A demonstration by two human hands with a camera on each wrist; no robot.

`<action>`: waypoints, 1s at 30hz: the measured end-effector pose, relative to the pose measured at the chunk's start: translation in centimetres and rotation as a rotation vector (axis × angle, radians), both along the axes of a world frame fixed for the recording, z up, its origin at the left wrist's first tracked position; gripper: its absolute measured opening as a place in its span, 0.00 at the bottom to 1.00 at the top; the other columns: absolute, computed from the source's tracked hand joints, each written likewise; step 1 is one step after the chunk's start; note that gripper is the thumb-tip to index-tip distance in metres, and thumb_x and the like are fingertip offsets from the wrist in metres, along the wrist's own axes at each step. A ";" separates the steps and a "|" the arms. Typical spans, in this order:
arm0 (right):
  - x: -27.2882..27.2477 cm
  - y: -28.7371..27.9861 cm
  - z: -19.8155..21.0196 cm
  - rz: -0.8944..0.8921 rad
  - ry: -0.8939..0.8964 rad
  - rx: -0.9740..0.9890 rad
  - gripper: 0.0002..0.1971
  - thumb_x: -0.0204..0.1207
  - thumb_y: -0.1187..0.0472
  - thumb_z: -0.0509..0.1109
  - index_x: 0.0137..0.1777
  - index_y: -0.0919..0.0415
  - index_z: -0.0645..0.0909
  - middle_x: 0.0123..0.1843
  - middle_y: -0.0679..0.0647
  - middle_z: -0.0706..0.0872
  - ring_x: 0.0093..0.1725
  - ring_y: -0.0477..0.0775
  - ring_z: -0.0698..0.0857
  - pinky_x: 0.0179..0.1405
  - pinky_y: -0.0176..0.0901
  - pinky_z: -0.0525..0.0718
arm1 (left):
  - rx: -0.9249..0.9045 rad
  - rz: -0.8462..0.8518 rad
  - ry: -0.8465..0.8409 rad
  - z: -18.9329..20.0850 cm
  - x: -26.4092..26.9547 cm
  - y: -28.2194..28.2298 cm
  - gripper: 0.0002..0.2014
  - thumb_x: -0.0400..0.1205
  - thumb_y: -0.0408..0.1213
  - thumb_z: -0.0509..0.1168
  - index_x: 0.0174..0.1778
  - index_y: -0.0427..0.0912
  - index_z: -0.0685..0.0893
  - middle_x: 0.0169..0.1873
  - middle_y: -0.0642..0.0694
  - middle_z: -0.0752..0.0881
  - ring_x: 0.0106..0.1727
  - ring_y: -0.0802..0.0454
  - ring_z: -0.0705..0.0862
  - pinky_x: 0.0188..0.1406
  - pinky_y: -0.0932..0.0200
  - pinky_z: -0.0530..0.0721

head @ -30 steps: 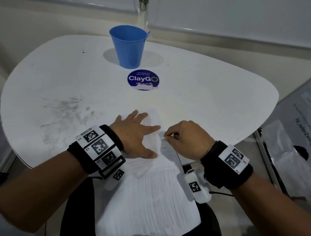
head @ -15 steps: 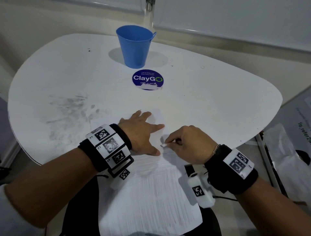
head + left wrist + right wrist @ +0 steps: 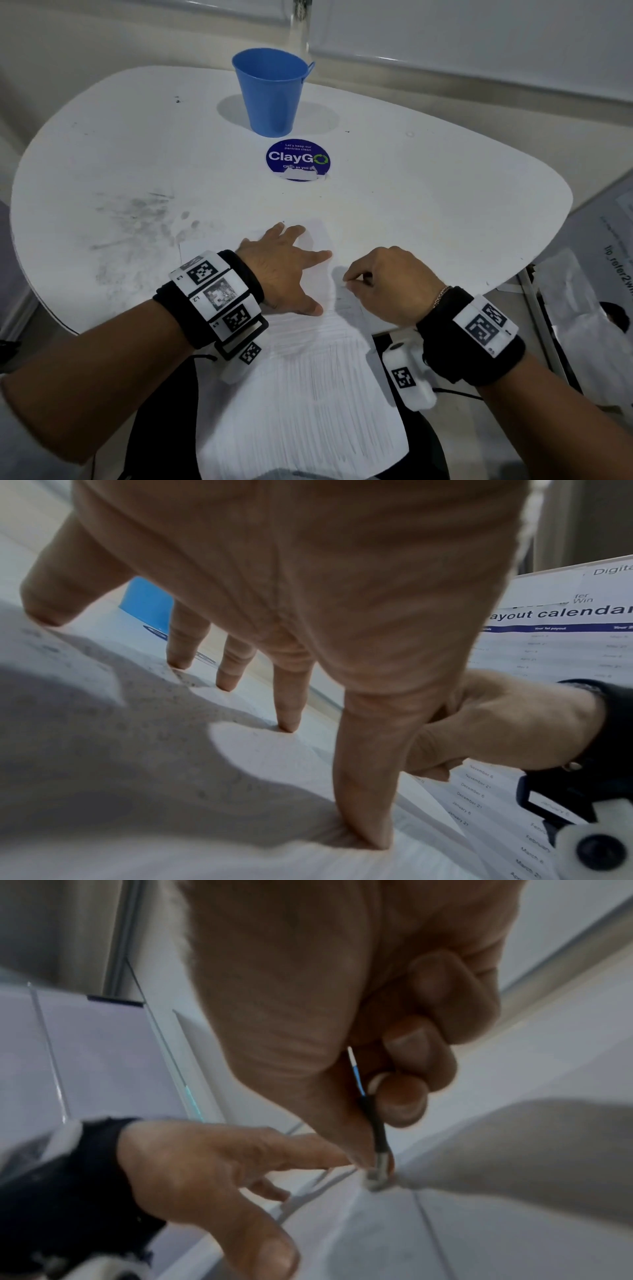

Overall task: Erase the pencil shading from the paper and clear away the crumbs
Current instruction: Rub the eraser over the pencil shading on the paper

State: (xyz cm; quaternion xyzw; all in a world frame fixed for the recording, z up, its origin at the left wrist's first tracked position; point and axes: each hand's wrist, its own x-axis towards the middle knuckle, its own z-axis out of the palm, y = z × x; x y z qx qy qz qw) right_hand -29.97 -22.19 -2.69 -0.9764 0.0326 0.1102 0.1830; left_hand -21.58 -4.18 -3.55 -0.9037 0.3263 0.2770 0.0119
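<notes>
A white paper (image 3: 308,394) lies on the table's near edge and hangs over it; pencil strokes cover its lower part, and the top part looks paler. My left hand (image 3: 284,270) presses flat on the paper with fingers spread (image 3: 287,712). Just right of it, my right hand (image 3: 387,284) pinches a thin eraser (image 3: 377,1172) between thumb and fingers. The eraser's grey tip touches the paper near the sheet's right edge. No crumbs can be made out in the head view.
The white table (image 3: 428,205) carries a blue bucket (image 3: 272,96) at the back and a round blue ClayGo sticker (image 3: 298,159) in front of it. Grey smudges (image 3: 137,219) mark the table's left side. A printed calendar sheet (image 3: 565,647) lies below on the right.
The right hand has rubbed the eraser back and forth over a small span, first toward me, then slightly away and right. The left hand stays pressed on the paper.
</notes>
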 end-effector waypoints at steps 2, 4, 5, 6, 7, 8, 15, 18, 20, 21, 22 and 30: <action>0.1 0.0 0.0 -0.009 0.016 0.011 0.09 0.80 0.55 0.68 0.51 0.46 0.91 0.35 0.37 0.84 0.43 0.50 0.83 0.48 0.44 0.83 | 0.001 0.000 -0.001 0.0 0.0 0.0 0.47 0.75 0.72 0.67 0.85 0.75 0.47 0.89 0.54 0.39 0.89 0.48 0.34 0.84 0.31 0.54; 0.3 -0.2 -0.1 -0.085 -0.045 -0.009 0.10 0.81 0.55 0.68 0.53 0.46 0.91 0.42 0.40 0.89 0.47 0.52 0.85 0.50 0.45 0.83 | 0.001 0.002 0.001 0.0 0.0 0.1 0.47 0.74 0.72 0.67 0.85 0.75 0.47 0.89 0.54 0.39 0.89 0.48 0.34 0.84 0.31 0.55; 0.4 -0.3 -0.2 -0.113 -0.074 -0.021 0.10 0.81 0.55 0.67 0.54 0.46 0.90 0.46 0.43 0.91 0.49 0.54 0.86 0.51 0.46 0.84 | 0.000 0.002 0.002 0.0 0.0 0.1 0.47 0.74 0.72 0.67 0.85 0.75 0.47 0.89 0.54 0.39 0.89 0.48 0.34 0.84 0.31 0.55; 0.3 -0.3 -0.3 -0.112 -0.080 -0.027 0.11 0.82 0.55 0.67 0.55 0.46 0.90 0.48 0.44 0.91 0.50 0.54 0.86 0.51 0.46 0.84 | 0.000 0.002 0.003 0.0 0.0 0.1 0.47 0.75 0.72 0.67 0.85 0.75 0.46 0.89 0.54 0.39 0.89 0.48 0.34 0.84 0.31 0.54; 0.2 -0.2 -0.3 -0.083 -0.064 -0.028 0.11 0.82 0.55 0.66 0.55 0.46 0.90 0.48 0.45 0.92 0.50 0.53 0.86 0.51 0.46 0.84 | 0.001 0.001 0.003 0.0 0.0 0.1 0.47 0.75 0.72 0.67 0.85 0.75 0.46 0.89 0.54 0.38 0.89 0.48 0.34 0.84 0.31 0.54; 0.1 -0.1 -0.2 -0.039 -0.035 -0.022 0.10 0.81 0.55 0.67 0.54 0.47 0.90 0.47 0.44 0.92 0.49 0.53 0.87 0.51 0.46 0.84 | 0.002 0.001 0.003 0.0 0.0 0.1 0.47 0.74 0.73 0.67 0.85 0.75 0.46 0.89 0.54 0.38 0.89 0.48 0.34 0.84 0.31 0.54; 0.6 0.0 -0.4 -0.118 -0.078 -0.025 0.10 0.82 0.54 0.66 0.54 0.45 0.90 0.45 0.44 0.91 0.48 0.54 0.86 0.48 0.46 0.84 | 0.002 0.000 -0.007 -0.1 0.1 0.1 0.48 0.74 0.73 0.67 0.85 0.76 0.46 0.89 0.54 0.39 0.89 0.48 0.34 0.84 0.31 0.55; 0.3 0.0 0.0 -0.051 -0.024 -0.052 0.10 0.81 0.55 0.66 0.53 0.46 0.90 0.46 0.44 0.90 0.47 0.53 0.86 0.48 0.45 0.84 | 0.006 -0.001 -0.006 -0.1 0.1 0.1 0.48 0.74 0.73 0.67 0.85 0.76 0.46 0.89 0.54 0.39 0.89 0.49 0.34 0.84 0.31 0.56; 0.4 -0.2 0.1 -0.046 -0.006 -0.039 0.10 0.81 0.56 0.67 0.51 0.46 0.91 0.46 0.43 0.91 0.47 0.52 0.86 0.48 0.45 0.84 | 0.010 -0.003 -0.005 -0.2 0.1 0.1 0.48 0.74 0.73 0.67 0.85 0.75 0.46 0.89 0.54 0.38 0.89 0.48 0.34 0.84 0.31 0.56; 0.5 -0.2 0.0 -0.073 -0.019 -0.028 0.10 0.81 0.55 0.67 0.52 0.45 0.91 0.46 0.43 0.91 0.48 0.53 0.86 0.49 0.46 0.84 | 0.009 -0.005 -0.008 -0.2 0.1 0.1 0.48 0.74 0.73 0.67 0.85 0.75 0.46 0.89 0.54 0.39 0.89 0.48 0.34 0.84 0.31 0.56; 0.6 -0.2 -0.1 -0.104 -0.050 -0.019 0.10 0.82 0.54 0.67 0.53 0.45 0.91 0.47 0.43 0.91 0.48 0.53 0.86 0.49 0.47 0.85 | 0.008 -0.005 -0.010 -0.1 0.2 0.1 0.48 0.74 0.73 0.67 0.85 0.75 0.46 0.89 0.53 0.39 0.89 0.48 0.34 0.84 0.31 0.56; 0.4 -0.4 0.2 -0.034 0.002 -0.071 0.10 0.81 0.54 0.67 0.51 0.45 0.90 0.46 0.42 0.90 0.49 0.52 0.84 0.45 0.42 0.80 | 0.008 0.001 -0.008 -0.2 0.1 0.0 0.49 0.73 0.73 0.67 0.85 0.75 0.46 0.89 0.53 0.39 0.89 0.48 0.34 0.85 0.32 0.55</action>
